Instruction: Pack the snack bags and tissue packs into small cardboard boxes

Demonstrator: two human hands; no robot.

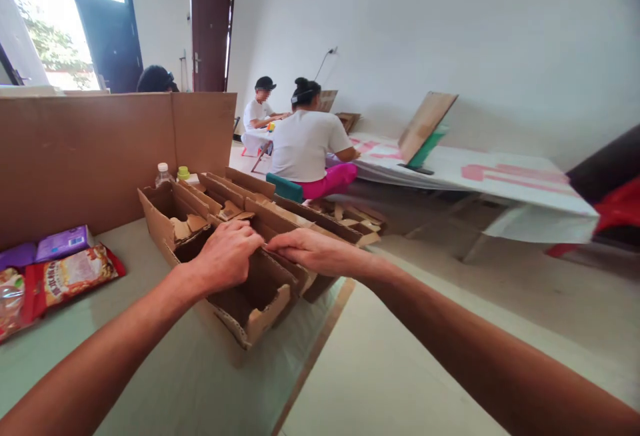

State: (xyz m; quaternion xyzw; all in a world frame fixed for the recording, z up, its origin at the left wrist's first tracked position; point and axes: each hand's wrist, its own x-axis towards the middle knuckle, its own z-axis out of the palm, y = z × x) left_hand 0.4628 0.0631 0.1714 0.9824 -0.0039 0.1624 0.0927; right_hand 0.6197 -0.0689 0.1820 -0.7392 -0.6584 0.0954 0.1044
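Observation:
An open brown cardboard box (250, 303) with raised flaps and inner dividers lies on the pale green table (165, 369). My left hand (225, 256) curls over the box's top edge near its middle, fingers closed on a cardboard wall. My right hand (313, 251) lies flat along the same cardboard strip, fingers stretched out and pressing it, fingertips touching the left hand. More cardboard pieces (320, 216) stretch behind the box.
Snack packets (75, 275) and a purple pack (63, 243) lie at the left. A plastic bottle (163, 174) stands behind the box before a tall cardboard screen (100, 149). Two people (305, 143) sit further back beside a low white board (500, 179). The table's right edge runs diagonally.

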